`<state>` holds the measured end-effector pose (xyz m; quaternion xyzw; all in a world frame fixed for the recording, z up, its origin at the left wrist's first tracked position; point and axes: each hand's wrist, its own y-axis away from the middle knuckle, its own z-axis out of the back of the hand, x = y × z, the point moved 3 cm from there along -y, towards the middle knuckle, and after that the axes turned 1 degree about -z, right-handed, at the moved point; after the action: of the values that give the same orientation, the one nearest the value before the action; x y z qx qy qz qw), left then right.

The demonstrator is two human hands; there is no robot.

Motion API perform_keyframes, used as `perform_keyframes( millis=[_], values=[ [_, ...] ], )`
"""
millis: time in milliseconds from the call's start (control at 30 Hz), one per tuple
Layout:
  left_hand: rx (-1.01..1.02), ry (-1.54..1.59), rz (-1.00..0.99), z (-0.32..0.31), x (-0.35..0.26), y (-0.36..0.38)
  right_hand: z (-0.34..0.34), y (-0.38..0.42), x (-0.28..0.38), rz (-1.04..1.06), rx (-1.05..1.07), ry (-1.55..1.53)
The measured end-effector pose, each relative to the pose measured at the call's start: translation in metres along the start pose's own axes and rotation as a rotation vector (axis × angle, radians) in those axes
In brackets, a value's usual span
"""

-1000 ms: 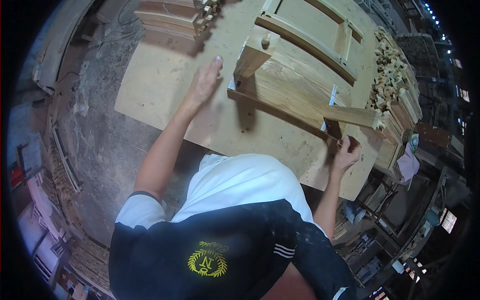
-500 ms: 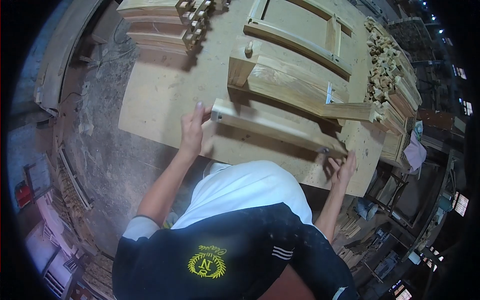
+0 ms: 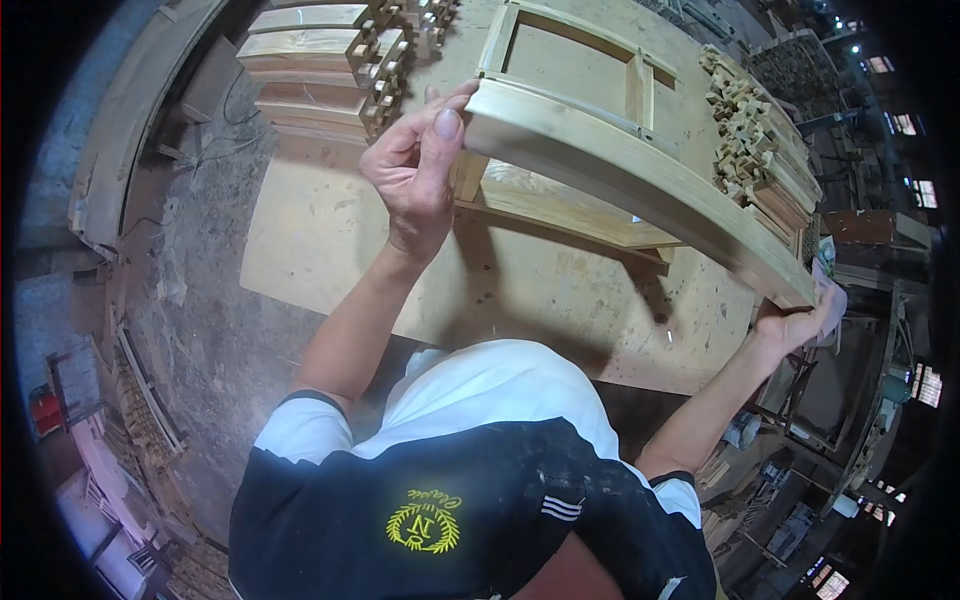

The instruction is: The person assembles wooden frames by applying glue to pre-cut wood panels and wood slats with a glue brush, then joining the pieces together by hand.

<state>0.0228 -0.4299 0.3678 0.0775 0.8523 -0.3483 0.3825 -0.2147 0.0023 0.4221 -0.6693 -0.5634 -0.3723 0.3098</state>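
Left hand [image 3: 415, 185]: closed on wooden rail [image 3: 640, 182], left end
Right hand [image 3: 800, 325]: closed on right end
Rail step: apparently lifted handling, above workbench [image 3: 330, 245]
Rail movement: likely requires two-end support

Stacked wooden parts [image 3: 300, 45] show a woodworking workshop.

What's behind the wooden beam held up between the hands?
Beyond the wooden beam's far edge, an open wooden frame shows; below its near edge, part of a wooden assembly. The assembly's far part is covered, so what lies there can't be seen.
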Motion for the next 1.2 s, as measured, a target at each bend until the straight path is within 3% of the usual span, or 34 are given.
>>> perform_keyframes(
  millis=[300, 333, 400, 433, 467, 500, 567, 833, 1067, 1200],
  values=[
    [-0.052, -0.017, -0.065, 0.005, 0.013, -0.021, -0.025, -0.012, -0.041, 0.14, -0.048, -0.02],
    [-0.038, -0.084, -0.039, 0.0, 0.014, -0.025, -0.032, -0.022, -0.045, 0.103, 0.042, -0.03],
    [0.01, -0.176, 0.034, -0.014, 0.019, -0.039, -0.048, -0.029, -0.06, -0.006, 0.018, 0.075],
    [0.075, -0.288, -0.018, -0.02, 0.027, -0.042, -0.042, -0.041, -0.065, 0.023, 0.007, 0.094],
    [0.148, -0.346, -0.209, -0.019, 0.042, -0.046, -0.026, -0.062, -0.075, 0.051, -0.005, 0.113],
    [0.118, -0.371, -0.26, -0.026, 0.051, -0.044, -0.01, -0.085, -0.079, 0.108, 0.017, 0.105],
    [0.03, -0.308, -0.161, -0.036, 0.062, -0.038, 0.003, -0.108, -0.086, 0.132, 0.095, 0.11],
    [0.073, -0.358, -0.255, -0.047, 0.084, -0.029, 0.001, -0.108, -0.061, 0.126, 0.204, 0.237],
    [0.12, -0.369, -0.211, -0.067, 0.072, -0.034, 0.006, -0.122, -0.046, 0.199, 0.233, 0.226],
    [0.196, -0.743, -0.369, -0.104, 0.014, -0.02, 0.012, -0.121, -0.031, 0.21, 0.239, 0.239]
  ],
)
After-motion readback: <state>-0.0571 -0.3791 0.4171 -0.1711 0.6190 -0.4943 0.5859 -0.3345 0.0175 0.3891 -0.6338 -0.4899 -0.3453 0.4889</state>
